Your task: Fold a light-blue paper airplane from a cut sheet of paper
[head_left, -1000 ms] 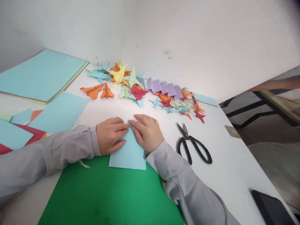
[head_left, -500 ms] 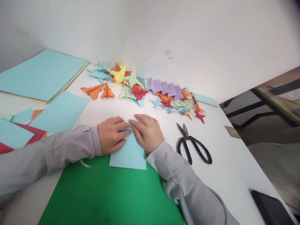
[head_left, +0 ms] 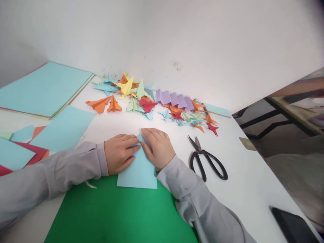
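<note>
As firm pressing seems to want a flat bed, one light-blue paper sheet [head_left: 138,177] lies with its square near end on the green mat [head_left: 121,214], its far end narrowing between the hands. Left hand [head_left: 119,153]: palm down, fingers extended, tips on the paper, presumably to pin it. Right hand [head_left: 159,147]: opposite, fingers loosely extended over the paper's right side, likely steadying it; neither clenched. Black-handled scissors [head_left: 209,162]: between right hand and table's [head_left: 243,182] right edge, blades slightly parted, apparently parked within reach. Folded paper aeroplanes [head_left: 126,86] and purple pleated paper [head_left: 174,99]: along the far edge, seemingly kept off the work area. Coloured paper stack [head_left: 48,87]: far left corner. Dark phone-like device [head_left: 295,224]: by the right edge, nearest the wearer
</note>
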Demonstrator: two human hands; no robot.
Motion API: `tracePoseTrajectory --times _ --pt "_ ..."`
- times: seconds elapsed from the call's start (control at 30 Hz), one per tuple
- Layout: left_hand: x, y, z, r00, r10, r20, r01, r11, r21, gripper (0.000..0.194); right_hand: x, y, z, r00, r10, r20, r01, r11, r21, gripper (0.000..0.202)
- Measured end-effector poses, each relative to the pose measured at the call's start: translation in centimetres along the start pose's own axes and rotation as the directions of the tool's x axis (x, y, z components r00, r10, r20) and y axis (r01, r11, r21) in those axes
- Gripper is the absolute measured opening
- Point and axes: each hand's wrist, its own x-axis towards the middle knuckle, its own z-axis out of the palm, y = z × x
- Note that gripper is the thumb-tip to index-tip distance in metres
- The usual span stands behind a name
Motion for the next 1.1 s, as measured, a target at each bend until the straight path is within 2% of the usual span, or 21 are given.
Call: tracePoseTrajectory --times 0.07,0.3,0.67,0.77,0.93,1.1 --pt "0.04 0.07 -0.11 1.000 -0.006 0.010 0.006 1.000 0.004 0.033 0.05 -0.05 -0.02 1.000 0.006 0.016 -0.006 1.000 0.002 0.040" --pt "0.14 0.26 -0.28 1.000 -0.010 0.009 0.010 1.000 0.011 0.032 0.05 -0.25 0.03 1.000 0.004 0.031 -0.003 0.999 -0.039 0.031" --pt "0.11 0.17 -0.18 1.000 -0.007 0.024 0.006 1.000 0.031 0.032 0.15 -0.33 -0.16 0.997 0.035 0.069 -0.033 0.999 -0.040 0.038" --pt "0.02 0.12 -0.11 1.000 -0.006 0.018 0.005 1.000 0.021 0.033 0.20 -0.30 -0.10 0.997 0.043 0.061 -0.042 0.999 -0.021 0.040" --pt "-0.04 0.14 -0.14 1.000 -0.013 0.010 0.013 1.000 0.013 0.032 0.08 -0.19 -0.03 0.999 0.017 0.044 -0.016 1.000 -0.020 0.031" --pt "-0.17 0.07 -0.14 1.000 -0.023 -0.018 0.023 1.000 -0.020 0.034 -0.08 -0.16 0.05 1.000 0.012 0.029 -0.012 1.000 -0.021 0.030"
